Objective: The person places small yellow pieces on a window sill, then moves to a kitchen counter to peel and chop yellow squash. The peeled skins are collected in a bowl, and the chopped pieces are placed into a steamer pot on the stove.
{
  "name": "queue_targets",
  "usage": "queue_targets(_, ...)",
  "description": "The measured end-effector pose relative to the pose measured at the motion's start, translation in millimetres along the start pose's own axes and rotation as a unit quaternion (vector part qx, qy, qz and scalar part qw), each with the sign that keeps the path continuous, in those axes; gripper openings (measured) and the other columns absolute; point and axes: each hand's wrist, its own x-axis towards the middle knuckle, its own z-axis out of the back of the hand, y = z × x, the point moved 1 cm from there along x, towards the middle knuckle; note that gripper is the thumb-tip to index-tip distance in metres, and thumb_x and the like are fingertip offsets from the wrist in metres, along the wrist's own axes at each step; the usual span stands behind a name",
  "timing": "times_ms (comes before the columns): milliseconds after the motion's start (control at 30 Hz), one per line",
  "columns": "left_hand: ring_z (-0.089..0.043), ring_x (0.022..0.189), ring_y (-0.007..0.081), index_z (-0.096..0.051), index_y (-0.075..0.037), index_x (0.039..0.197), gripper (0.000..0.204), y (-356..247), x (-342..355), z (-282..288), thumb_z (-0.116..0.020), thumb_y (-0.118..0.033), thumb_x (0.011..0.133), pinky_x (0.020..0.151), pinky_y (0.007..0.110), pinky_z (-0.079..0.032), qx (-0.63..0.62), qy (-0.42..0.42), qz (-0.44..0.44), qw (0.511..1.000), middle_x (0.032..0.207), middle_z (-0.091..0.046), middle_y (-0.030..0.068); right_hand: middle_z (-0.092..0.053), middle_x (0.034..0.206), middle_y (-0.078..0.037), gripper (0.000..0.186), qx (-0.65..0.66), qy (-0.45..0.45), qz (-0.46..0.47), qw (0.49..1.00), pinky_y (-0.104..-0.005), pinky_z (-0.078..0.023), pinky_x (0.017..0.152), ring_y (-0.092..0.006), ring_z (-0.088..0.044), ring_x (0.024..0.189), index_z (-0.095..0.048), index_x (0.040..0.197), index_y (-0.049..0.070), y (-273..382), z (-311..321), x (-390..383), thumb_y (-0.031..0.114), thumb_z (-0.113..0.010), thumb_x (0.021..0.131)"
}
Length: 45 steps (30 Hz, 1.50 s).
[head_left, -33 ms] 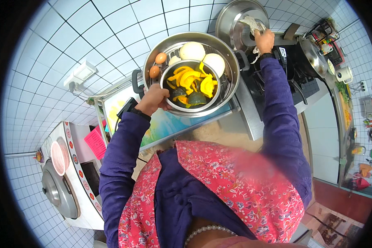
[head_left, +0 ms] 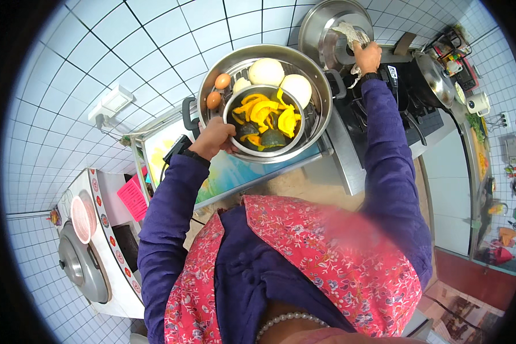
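Observation:
A steel steamer pot (head_left: 321, 123) with dark side handles holds two brown eggs (head_left: 222, 81), pale round buns (head_left: 266, 72) and a steel bowl (head_left: 230, 102). Yellow-orange pumpkin pieces (head_left: 262, 112), some with dark green skin, lie in that bowl. My left hand (head_left: 217, 137) grips the bowl's left rim, thumb over the edge; the fingers underneath are mostly hidden. Up at the back right, my right hand (head_left: 368, 56) is closed on a crumpled pale cloth (head_left: 347, 31). Behind it, a large steel lid (head_left: 318, 34) leans against the tiled wall.
Right of the pot is a black stove (head_left: 355, 123) with a covered wok (head_left: 436, 77). The pot stands on a colourful table (head_left: 229, 178). A white socket box (head_left: 116, 100) is on the wall. At left are a pink basket (head_left: 81, 219) and a large grey lid (head_left: 80, 269).

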Motion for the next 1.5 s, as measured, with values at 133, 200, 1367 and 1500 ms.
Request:
queue_targets(133,-0.058,0.041,0.0189,-0.057,0.005,0.092,0.020,5.2,14.8,-2.0,-0.050,-0.002,0.074,0.037,0.028,-0.047,0.078,0.005,0.021,0.997,0.061,-0.061,0.0131,-0.057,0.109,-0.031,0.083,0.129,0.069,-0.078,0.986,-0.0423,-0.045,0.089,-0.0406,-0.055,0.106,-0.051,0.111,-0.010,-24.3,-39.5,22.0,0.055,-0.072,0.064)
queue_targets(200,-0.058,0.042,0.0209,-0.056,0.009,0.083,0.015,5.0,19.4,1.1,-0.051,-0.002,0.075,0.038,0.030,-0.048,0.127,-0.007,0.019,0.992,0.060,-0.060,0.0151,-0.063,0.097,-0.026,0.075,0.142,0.075,-0.103,0.982,-0.0386,-0.047,0.082,-0.0325,-0.064,0.090,-0.056,0.103,-0.013,-31.9,-54.1,28.7,0.052,-0.070,0.067)
queue_targets(1367,-0.059,0.082,0.0371,-0.057,-0.001,0.099,0.034,-25.8,70.5,24.3,-0.066,-0.025,0.077,0.073,0.045,-0.047,0.476,-0.292,-0.359,0.748,0.087,-0.061,0.0192,-0.065,0.101,-0.014,0.053,0.322,0.048,0.143,0.935,-0.0256,-0.048,0.076,-0.0154,-0.061,0.086,-0.058,0.113,-0.005,122.7,146.9,-28.1,0.026,-0.075,0.073)
queue_targets(1500,-0.053,0.098,0.0340,-0.060,-0.005,0.100,0.030,-75.4,98.1,2.9,-0.065,-0.020,0.074,0.083,0.041,-0.044,0.542,-0.220,-0.516,0.626,0.101,-0.057,0.0169,-0.064,0.095,-0.008,0.041,0.402,0.048,0.128,0.905,-0.0230,-0.047,0.070,-0.0107,-0.059,0.080,-0.059,0.109,-0.006,102.8,182.5,-20.3,0.018,-0.070,0.078)
